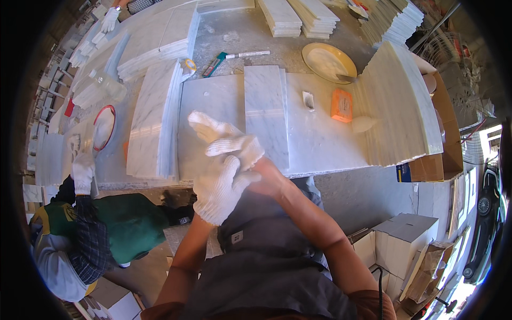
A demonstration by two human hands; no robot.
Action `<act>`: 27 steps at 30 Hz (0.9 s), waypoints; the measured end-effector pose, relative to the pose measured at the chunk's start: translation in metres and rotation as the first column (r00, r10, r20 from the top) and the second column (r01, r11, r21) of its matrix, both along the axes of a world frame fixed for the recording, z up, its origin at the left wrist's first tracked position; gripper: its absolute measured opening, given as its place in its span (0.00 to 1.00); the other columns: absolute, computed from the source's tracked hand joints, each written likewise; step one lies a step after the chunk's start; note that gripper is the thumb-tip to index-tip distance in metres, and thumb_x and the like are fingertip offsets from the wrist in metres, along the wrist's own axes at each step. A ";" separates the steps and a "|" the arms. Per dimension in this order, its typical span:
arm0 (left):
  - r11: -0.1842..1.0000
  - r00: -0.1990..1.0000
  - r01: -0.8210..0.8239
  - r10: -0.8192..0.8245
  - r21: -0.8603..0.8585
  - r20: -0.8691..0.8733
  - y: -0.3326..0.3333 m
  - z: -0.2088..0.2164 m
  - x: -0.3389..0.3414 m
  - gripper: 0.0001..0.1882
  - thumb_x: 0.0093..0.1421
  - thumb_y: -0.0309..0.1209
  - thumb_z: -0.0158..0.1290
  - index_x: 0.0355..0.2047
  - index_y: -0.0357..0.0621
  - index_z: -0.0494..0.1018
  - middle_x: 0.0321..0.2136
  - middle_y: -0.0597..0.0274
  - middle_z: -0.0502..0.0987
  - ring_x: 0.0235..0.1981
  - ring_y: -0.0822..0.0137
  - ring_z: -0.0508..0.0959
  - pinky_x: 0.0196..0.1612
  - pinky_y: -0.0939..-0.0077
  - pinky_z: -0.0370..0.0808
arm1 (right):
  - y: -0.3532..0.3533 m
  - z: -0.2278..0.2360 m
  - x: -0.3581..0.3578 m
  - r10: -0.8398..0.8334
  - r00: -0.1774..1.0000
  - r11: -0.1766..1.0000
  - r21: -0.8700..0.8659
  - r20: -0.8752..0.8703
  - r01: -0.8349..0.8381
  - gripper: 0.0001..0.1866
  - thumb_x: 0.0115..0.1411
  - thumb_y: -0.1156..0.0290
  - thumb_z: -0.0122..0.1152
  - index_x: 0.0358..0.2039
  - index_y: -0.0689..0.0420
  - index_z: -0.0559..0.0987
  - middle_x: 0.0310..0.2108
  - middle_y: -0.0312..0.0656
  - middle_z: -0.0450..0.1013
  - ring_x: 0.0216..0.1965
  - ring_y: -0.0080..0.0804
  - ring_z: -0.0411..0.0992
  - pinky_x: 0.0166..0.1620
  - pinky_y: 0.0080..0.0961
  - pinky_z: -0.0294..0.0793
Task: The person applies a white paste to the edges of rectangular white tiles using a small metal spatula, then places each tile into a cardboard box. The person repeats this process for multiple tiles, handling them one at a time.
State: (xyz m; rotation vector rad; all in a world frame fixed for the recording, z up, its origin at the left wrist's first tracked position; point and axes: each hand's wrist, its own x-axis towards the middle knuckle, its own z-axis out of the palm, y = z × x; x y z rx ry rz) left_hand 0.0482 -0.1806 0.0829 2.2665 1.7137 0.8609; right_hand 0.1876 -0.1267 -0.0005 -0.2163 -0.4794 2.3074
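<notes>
Both of my hands wear white knitted gloves and meet in front of my dark apron, at the near table edge. My left hand (217, 188) is closed at the heel of my right hand's glove, its fingers partly hidden there. My right hand (230, 140) points up and left with fingers stretched and apart, holding nothing visible; its wrist is bare below the glove. Just beyond it, a narrow stack of grey-veined marble slabs (264, 106) lies on the table (213, 96). An orange block (341, 105) and a small white piece (308, 100) lie to the right.
Marble stacks stand at left (153, 120) and right (400, 106). A yellow bowl of white powder (325, 60), a green cutter (215, 64) and a white marker (248, 54) lie farther back. A co-worker (85, 229) sits at left. Cardboard boxes (402, 234) stand lower right.
</notes>
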 end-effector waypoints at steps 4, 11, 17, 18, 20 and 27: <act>0.984 0.979 0.160 -0.147 0.083 -0.144 0.012 0.012 -0.005 0.14 0.60 0.40 0.70 0.35 0.46 0.78 0.32 0.58 0.81 0.28 0.54 0.82 0.29 0.60 0.78 | -0.007 0.017 0.002 -0.126 0.917 0.983 0.171 0.378 0.064 0.22 0.78 0.64 0.52 0.68 0.58 0.70 0.59 0.41 0.75 0.59 0.31 0.75 0.63 0.34 0.75; 0.964 0.961 0.256 -0.262 0.068 0.085 -0.006 0.018 0.008 0.08 0.60 0.30 0.66 0.32 0.42 0.78 0.28 0.52 0.79 0.26 0.48 0.79 0.30 0.56 0.76 | 0.026 0.046 -0.003 -0.536 0.622 0.763 0.643 0.570 0.068 0.27 0.72 0.66 0.64 0.68 0.59 0.72 0.62 0.46 0.75 0.61 0.35 0.74 0.63 0.33 0.72; 0.971 0.972 0.224 -0.228 0.079 0.049 -0.009 0.012 0.000 0.13 0.58 0.28 0.68 0.25 0.42 0.73 0.23 0.53 0.73 0.23 0.50 0.75 0.27 0.57 0.72 | 0.054 0.062 -0.027 -0.567 0.592 0.596 0.781 0.573 -0.186 0.22 0.71 0.63 0.63 0.61 0.60 0.80 0.42 0.54 0.82 0.43 0.44 0.80 0.49 0.38 0.78; 0.967 0.971 0.223 -0.231 0.119 0.059 -0.008 0.011 -0.001 0.15 0.57 0.26 0.69 0.22 0.42 0.71 0.21 0.55 0.71 0.22 0.51 0.73 0.26 0.58 0.71 | 0.052 0.060 -0.032 -0.571 0.568 0.623 0.764 0.592 -0.170 0.21 0.71 0.62 0.64 0.60 0.59 0.80 0.40 0.55 0.82 0.41 0.45 0.81 0.47 0.39 0.79; 0.971 0.969 0.205 -0.219 0.124 0.117 -0.006 0.009 -0.002 0.16 0.57 0.26 0.69 0.21 0.42 0.70 0.21 0.55 0.70 0.21 0.51 0.71 0.26 0.58 0.69 | 0.045 0.050 -0.034 -0.516 0.609 0.678 0.721 0.602 -0.139 0.22 0.71 0.63 0.63 0.61 0.59 0.79 0.45 0.54 0.80 0.44 0.45 0.79 0.50 0.38 0.77; 0.964 0.941 0.256 -0.266 0.076 0.208 -0.002 0.011 -0.003 0.13 0.59 0.23 0.67 0.24 0.40 0.73 0.22 0.53 0.71 0.22 0.49 0.72 0.26 0.55 0.69 | 0.028 0.020 -0.033 0.190 0.981 0.959 0.207 0.032 -0.193 0.25 0.71 0.68 0.62 0.67 0.58 0.73 0.60 0.51 0.74 0.58 0.41 0.74 0.60 0.36 0.73</act>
